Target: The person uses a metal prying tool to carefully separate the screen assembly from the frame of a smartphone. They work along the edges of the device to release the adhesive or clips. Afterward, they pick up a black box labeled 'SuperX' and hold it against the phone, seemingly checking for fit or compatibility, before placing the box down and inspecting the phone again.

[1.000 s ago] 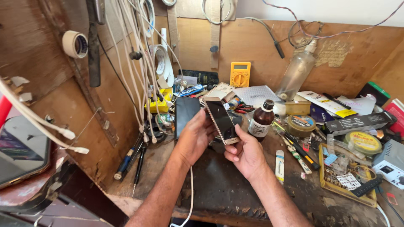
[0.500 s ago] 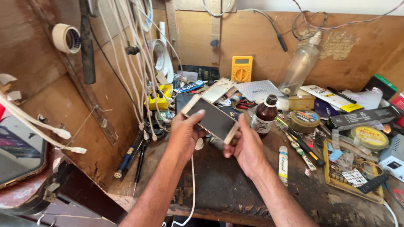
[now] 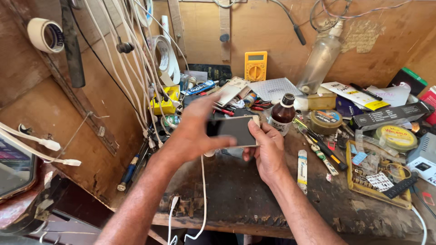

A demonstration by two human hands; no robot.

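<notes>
We gripped the phone [image 3: 234, 130] with left hand [image 3: 193, 134] and right hand [image 3: 268, 147], fingers clasped, just left of the brown bottle [image 3: 282, 114].

head view, looking down, close

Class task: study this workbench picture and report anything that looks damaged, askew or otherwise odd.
The workbench's front edge is chipped and splintered below the left hand. Both hands, the right hand included, hold a phone level; nothing looks spilled.
</notes>
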